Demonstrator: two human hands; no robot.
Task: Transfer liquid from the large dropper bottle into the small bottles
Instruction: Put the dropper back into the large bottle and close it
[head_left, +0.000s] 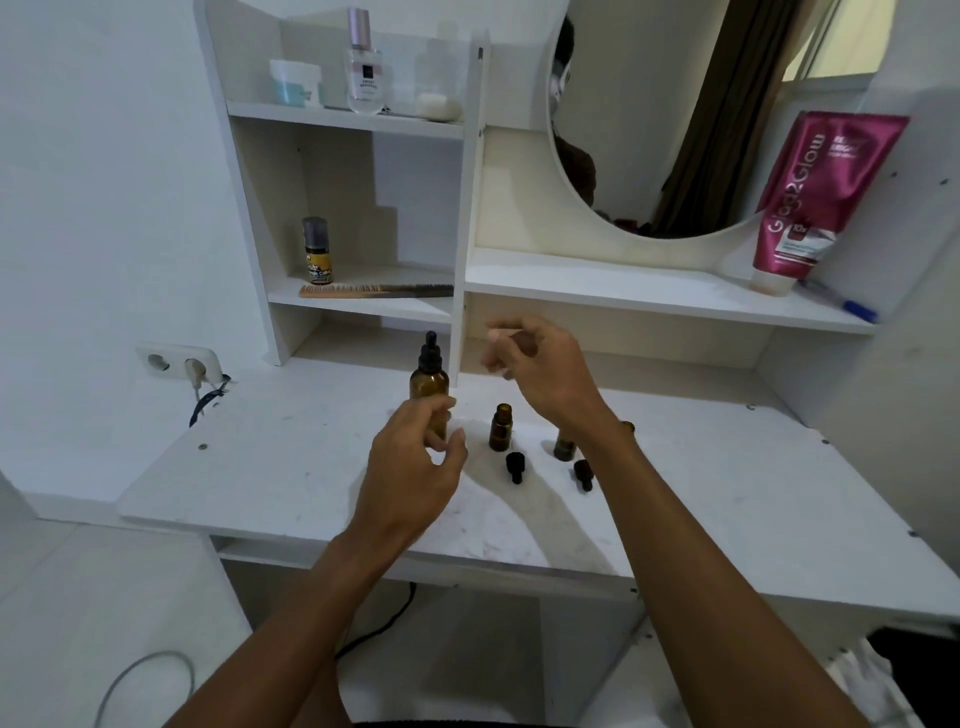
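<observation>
On the white tabletop (291, 467), just in front of the shelf's upright divider, stands the large dropper bottle (429, 383), upright, with its black dropper top (431, 353) screwed on. It is amber glass, so I judge it rigid, smooth and breakable, and the heaviest piece here. It is best steadied round the body while the ribbed collar, not the soft bulb, is turned. The glass looks see-through, but I cannot tell its liquid level. The left hand (413, 467) is at the bottle's lower half, fingers curled close against it. I cannot tell whether it actually grips the glass or only hovers there. The right hand (543, 371) is raised above and to the right of the bottle, its fingers loosely bent and blurred, with nothing visible in them. To the right of the big bottle, a small bottle (500, 428) stands upright with its neck open. It is light and narrow-based, so probably easy to tip if the dropper knocks it. A second small bottle (563, 449) is partly hidden behind the right wrist, and how full either one is cannot be read. Nearest the front edge, two black dropper caps (514, 466) (583, 474) lie on their sides, one before each small bottle.
</observation>
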